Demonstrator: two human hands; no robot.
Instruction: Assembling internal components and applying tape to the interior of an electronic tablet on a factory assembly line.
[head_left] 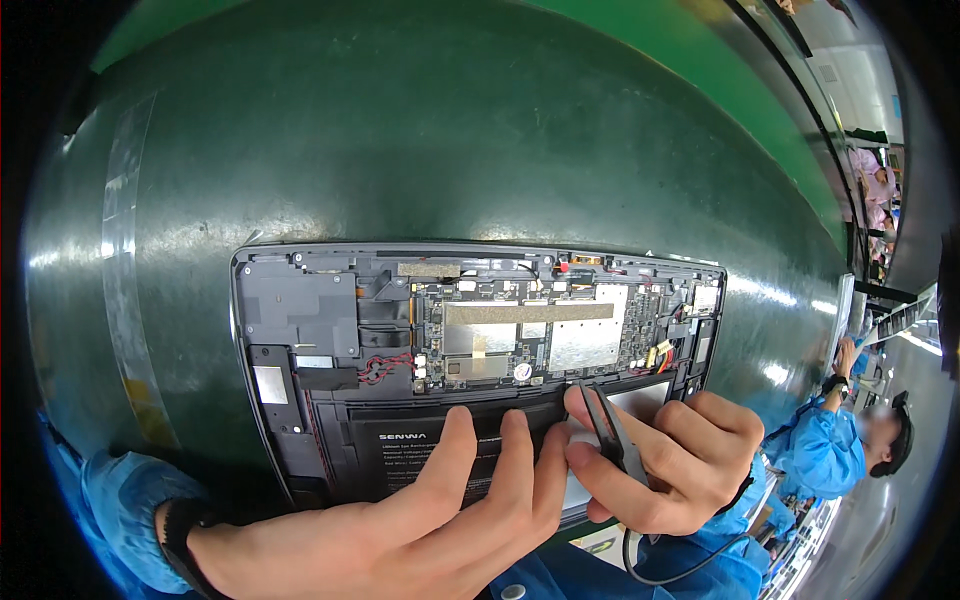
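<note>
An opened laptop base (300, 300) lies in front of me, its insides facing up. Across its upper middle runs a circuit board (585, 345) with silver shields and strips of grey foam. Below the board sits a flat black battery (400, 465) with printed text. My left hand (430, 520) rests over the battery with its fingers stretched out, one fingertip close beside the tweezers. Dark tweezers (622, 445) are pinched in my right hand (670, 465), their tips pointing up at the battery's upper edge. Small pale material shows between the hands; its kind is unclear.
The laptop lies on a dark green table mat (400, 140). Clear tape (120, 230) runs along the mat at the left. A thin black cord (690, 580) hangs by my right wrist. At the right, a person in blue workwear (825, 450) is beside the bench.
</note>
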